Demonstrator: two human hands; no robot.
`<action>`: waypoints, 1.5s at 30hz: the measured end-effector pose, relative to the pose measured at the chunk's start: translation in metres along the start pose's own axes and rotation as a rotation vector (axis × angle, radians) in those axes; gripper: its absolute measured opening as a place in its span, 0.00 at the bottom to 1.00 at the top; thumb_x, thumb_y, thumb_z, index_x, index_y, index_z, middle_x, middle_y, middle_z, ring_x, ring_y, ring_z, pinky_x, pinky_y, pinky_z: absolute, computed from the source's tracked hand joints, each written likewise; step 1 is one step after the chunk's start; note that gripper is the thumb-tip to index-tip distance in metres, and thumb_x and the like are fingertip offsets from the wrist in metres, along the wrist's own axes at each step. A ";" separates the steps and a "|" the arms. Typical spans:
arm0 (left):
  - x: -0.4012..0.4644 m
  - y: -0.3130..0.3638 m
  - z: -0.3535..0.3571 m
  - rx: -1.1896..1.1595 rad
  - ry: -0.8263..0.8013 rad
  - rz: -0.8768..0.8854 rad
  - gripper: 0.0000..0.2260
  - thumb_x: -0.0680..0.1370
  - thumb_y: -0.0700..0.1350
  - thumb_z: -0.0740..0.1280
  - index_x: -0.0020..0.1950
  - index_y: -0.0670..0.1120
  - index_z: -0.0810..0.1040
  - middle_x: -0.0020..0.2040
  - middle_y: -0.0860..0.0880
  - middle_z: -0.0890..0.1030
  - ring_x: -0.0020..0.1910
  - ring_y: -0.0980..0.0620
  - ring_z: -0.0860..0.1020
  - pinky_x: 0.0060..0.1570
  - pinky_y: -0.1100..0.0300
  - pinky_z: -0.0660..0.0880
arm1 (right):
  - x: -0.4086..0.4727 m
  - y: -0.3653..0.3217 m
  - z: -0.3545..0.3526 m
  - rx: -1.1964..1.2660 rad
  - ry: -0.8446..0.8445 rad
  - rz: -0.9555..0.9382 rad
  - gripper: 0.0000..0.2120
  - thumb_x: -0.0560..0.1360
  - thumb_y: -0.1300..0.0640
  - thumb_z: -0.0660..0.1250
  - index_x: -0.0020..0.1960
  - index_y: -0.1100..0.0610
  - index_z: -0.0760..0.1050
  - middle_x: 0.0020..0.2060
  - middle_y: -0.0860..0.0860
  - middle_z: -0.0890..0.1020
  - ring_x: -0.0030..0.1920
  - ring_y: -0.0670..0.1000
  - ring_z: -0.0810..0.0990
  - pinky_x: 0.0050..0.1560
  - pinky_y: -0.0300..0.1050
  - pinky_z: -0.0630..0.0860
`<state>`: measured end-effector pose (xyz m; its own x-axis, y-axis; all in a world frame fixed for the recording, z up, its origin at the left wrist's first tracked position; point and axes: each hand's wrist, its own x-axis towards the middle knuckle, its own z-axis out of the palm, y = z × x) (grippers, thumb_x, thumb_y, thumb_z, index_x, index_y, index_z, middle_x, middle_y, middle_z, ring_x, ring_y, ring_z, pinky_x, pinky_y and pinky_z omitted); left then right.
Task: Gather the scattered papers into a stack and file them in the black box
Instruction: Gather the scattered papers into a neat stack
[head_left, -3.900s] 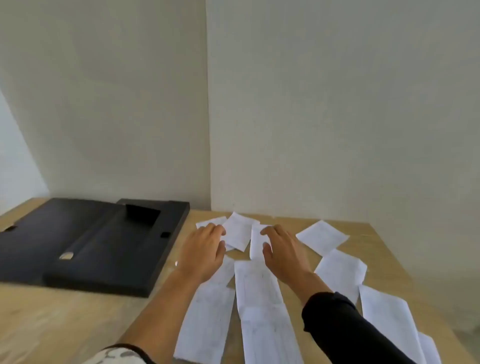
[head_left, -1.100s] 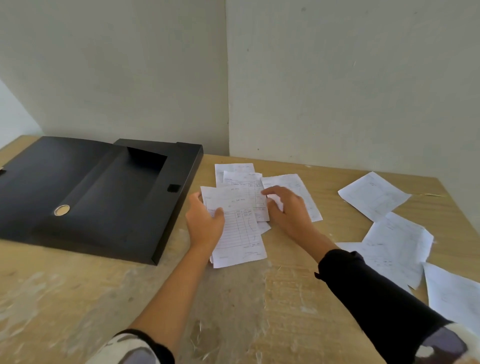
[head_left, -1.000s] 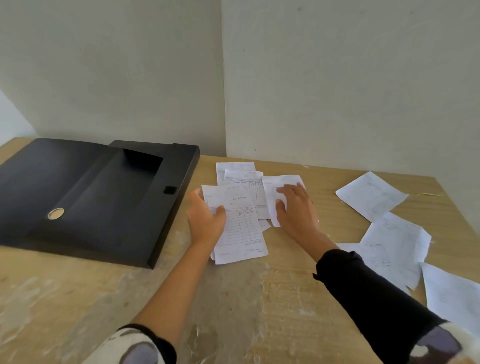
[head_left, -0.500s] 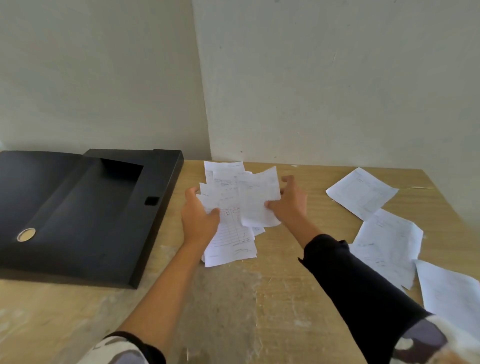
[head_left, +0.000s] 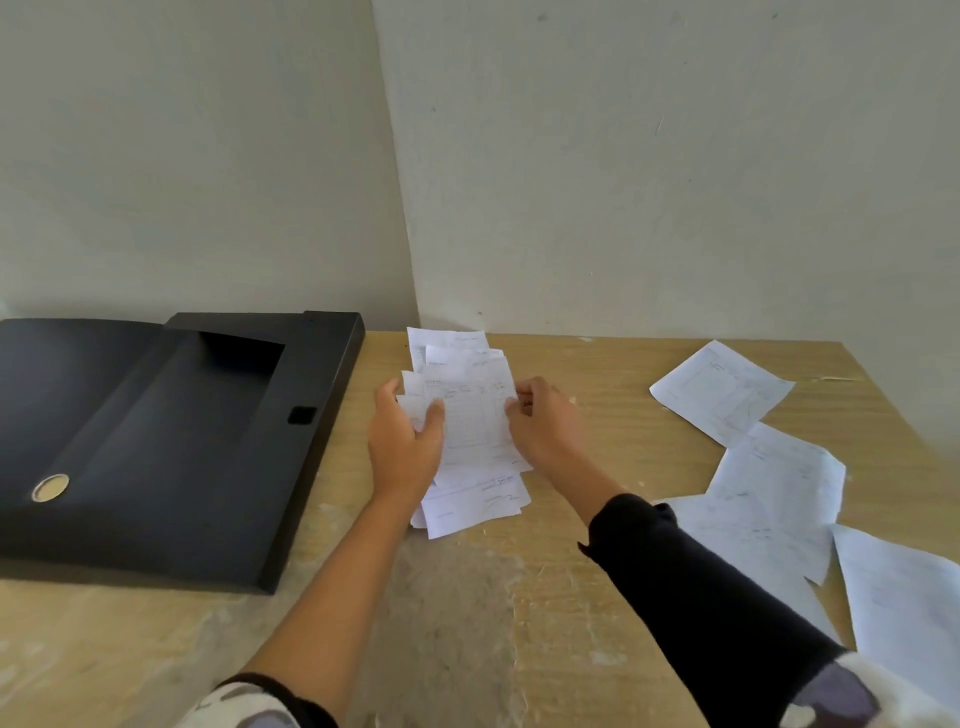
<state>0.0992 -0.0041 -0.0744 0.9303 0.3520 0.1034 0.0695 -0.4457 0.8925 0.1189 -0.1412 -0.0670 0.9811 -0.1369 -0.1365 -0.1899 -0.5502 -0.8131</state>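
both hands (head_left: 405, 447) grip paper stack (head_left: 475, 431) on table (head_left: 467, 597)

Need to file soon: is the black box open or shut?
Open: the black box lies with its lid folded back flat and its interior exposed, with no papers visible inside.

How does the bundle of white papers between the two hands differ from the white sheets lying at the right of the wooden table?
The bundle of white papers is overlapped into a rough stack; the loose white sheets lie spread out, only partly overlapping. The bundle is gripped by the left hand and right hand; the loose sheets are untouched. The bundle sits beside the open black box; the sheets lie far from it. Both are white printed paper.
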 end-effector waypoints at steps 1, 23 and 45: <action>0.000 -0.001 0.001 0.013 -0.026 -0.001 0.22 0.75 0.40 0.67 0.66 0.41 0.65 0.51 0.52 0.72 0.48 0.54 0.73 0.35 0.72 0.68 | 0.001 0.002 -0.001 -0.033 0.026 -0.013 0.12 0.78 0.60 0.57 0.60 0.60 0.72 0.57 0.56 0.75 0.50 0.51 0.73 0.46 0.40 0.69; -0.074 0.064 0.024 -0.155 -0.606 -0.176 0.16 0.75 0.34 0.59 0.59 0.49 0.66 0.51 0.52 0.76 0.52 0.51 0.75 0.53 0.53 0.73 | -0.075 0.050 -0.101 0.236 -0.055 0.067 0.18 0.73 0.63 0.57 0.63 0.54 0.67 0.54 0.48 0.79 0.54 0.52 0.78 0.55 0.50 0.77; -0.155 0.069 0.063 -0.299 -0.336 -0.377 0.14 0.73 0.33 0.60 0.57 0.43 0.73 0.52 0.46 0.79 0.51 0.44 0.78 0.51 0.47 0.76 | -0.138 0.121 -0.159 -0.320 0.228 -0.055 0.21 0.77 0.63 0.59 0.69 0.56 0.65 0.74 0.49 0.61 0.68 0.55 0.69 0.64 0.52 0.71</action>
<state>-0.0172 -0.1409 -0.0561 0.9277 0.1396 -0.3461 0.3581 -0.0719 0.9309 -0.0450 -0.3198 -0.0570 0.9637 -0.2601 0.0607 -0.1747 -0.7857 -0.5935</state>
